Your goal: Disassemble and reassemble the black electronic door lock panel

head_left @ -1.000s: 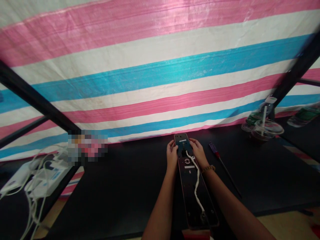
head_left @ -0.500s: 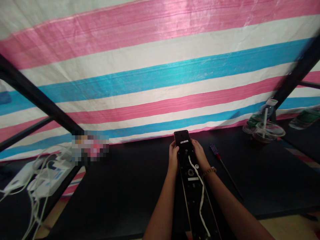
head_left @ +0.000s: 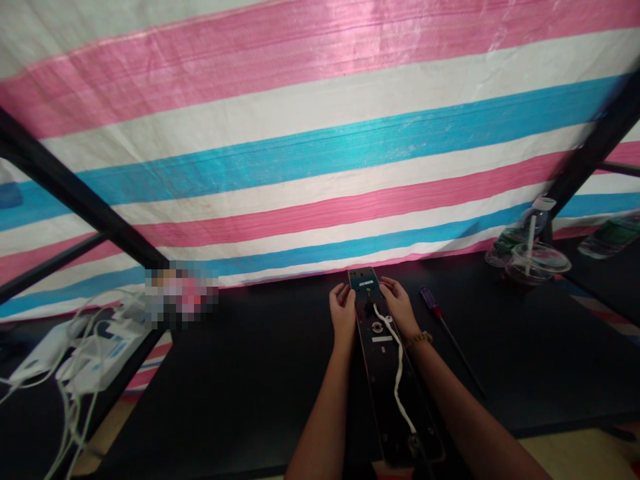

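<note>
A long black metal plate (head_left: 387,380) with a reddish rim lies lengthwise on the black table (head_left: 225,393), its far end pointing away from me. It has round holes, small white labels and a blue-green patch near the far end. A twisted white cable (head_left: 399,373) runs down its face. My left hand (head_left: 343,311) sits against the plate's left edge near the far end, and my right hand (head_left: 397,307) rests at the right edge. Neither hand wraps round the plate. A screwdriver (head_left: 440,327) with a blue and red handle lies to the right of my right hand.
A pink, white and blue striped tarp (head_left: 320,167) hangs behind the table, crossed by black frame bars. A lidded plastic cup with a straw (head_left: 535,261) and plastic bottles stand at the right. White adapters with tangled cables (head_left: 95,353) lie at the left.
The plate's far end, raised in my hands half a second ago, is back down on the table. My hands have spread slightly apart at its sides.
</note>
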Action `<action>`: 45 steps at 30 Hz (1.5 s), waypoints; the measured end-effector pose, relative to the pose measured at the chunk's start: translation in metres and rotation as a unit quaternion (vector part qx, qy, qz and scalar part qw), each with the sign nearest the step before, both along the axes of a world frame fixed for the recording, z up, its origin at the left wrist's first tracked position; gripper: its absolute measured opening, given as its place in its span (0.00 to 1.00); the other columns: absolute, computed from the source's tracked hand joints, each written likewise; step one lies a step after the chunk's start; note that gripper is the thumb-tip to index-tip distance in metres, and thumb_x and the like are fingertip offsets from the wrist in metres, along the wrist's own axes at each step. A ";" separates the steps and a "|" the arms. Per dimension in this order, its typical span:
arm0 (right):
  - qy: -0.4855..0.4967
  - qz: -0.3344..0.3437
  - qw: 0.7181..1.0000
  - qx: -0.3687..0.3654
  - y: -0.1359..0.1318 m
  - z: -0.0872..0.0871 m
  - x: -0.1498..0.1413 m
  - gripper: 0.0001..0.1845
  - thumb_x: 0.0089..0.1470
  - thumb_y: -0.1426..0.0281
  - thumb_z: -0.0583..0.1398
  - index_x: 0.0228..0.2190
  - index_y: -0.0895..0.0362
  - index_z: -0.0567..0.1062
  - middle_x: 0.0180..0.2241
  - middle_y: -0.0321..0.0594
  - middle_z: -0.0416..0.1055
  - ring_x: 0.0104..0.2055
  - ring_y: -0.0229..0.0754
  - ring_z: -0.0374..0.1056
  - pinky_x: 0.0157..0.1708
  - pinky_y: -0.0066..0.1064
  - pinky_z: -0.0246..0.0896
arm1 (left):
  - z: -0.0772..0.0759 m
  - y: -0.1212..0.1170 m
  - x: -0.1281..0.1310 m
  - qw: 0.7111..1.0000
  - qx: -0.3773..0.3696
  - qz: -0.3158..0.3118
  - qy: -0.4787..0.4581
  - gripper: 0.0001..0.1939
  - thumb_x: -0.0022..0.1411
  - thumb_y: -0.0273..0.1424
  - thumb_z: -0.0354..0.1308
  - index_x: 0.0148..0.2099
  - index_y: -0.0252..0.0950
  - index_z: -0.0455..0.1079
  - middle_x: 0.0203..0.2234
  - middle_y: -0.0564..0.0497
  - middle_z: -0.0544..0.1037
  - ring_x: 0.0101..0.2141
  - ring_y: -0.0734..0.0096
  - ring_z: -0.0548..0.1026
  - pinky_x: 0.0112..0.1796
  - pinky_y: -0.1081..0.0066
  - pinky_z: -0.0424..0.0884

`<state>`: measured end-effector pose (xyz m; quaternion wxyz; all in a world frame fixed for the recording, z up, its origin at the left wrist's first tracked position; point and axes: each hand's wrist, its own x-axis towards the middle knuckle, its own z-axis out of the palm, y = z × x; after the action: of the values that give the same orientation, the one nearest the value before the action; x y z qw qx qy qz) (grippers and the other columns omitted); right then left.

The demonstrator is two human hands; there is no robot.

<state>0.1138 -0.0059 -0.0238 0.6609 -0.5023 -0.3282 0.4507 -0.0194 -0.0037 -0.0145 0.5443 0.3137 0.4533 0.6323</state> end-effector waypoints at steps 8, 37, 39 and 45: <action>0.008 -0.006 1.000 0.003 0.000 0.001 0.001 0.21 0.44 0.59 0.66 0.40 0.54 0.75 0.41 0.42 0.77 0.44 0.47 0.73 0.46 0.40 0.68 | -0.002 0.002 0.001 1.000 0.007 0.007 0.014 0.19 0.52 0.33 0.66 0.46 0.37 0.68 0.46 0.41 0.78 0.48 0.60 0.77 0.48 0.62 0.71; -0.009 0.002 1.000 -0.002 -0.001 0.004 0.000 0.19 0.42 0.59 0.66 0.36 0.56 0.76 0.37 0.41 0.77 0.40 0.47 0.72 0.44 0.39 0.67 | -0.009 0.006 0.002 0.998 0.036 0.008 0.051 0.12 0.55 0.36 0.63 0.40 0.36 0.71 0.37 0.46 0.78 0.41 0.63 0.76 0.47 0.63 0.69; -0.008 0.001 1.000 -0.004 -0.002 0.004 0.000 0.20 0.42 0.59 0.66 0.37 0.56 0.76 0.38 0.41 0.77 0.41 0.47 0.72 0.44 0.39 0.67 | -0.009 0.007 0.002 0.998 0.034 0.012 0.046 0.13 0.54 0.35 0.64 0.41 0.36 0.71 0.38 0.46 0.77 0.42 0.63 0.76 0.48 0.63 0.69; 0.009 0.021 1.000 -0.009 -0.009 0.014 -0.003 0.21 0.45 0.57 0.66 0.40 0.55 0.76 0.40 0.41 0.77 0.42 0.48 0.73 0.42 0.37 0.68 | -0.006 0.005 0.001 1.000 0.022 -0.002 0.021 0.16 0.53 0.35 0.64 0.43 0.36 0.69 0.39 0.45 0.78 0.41 0.63 0.77 0.44 0.64 0.71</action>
<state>0.1112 -0.0147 -0.0100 0.6495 -0.4970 -0.3292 0.4719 -0.0183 0.0017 -0.0205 0.5287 0.3400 0.4501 0.6342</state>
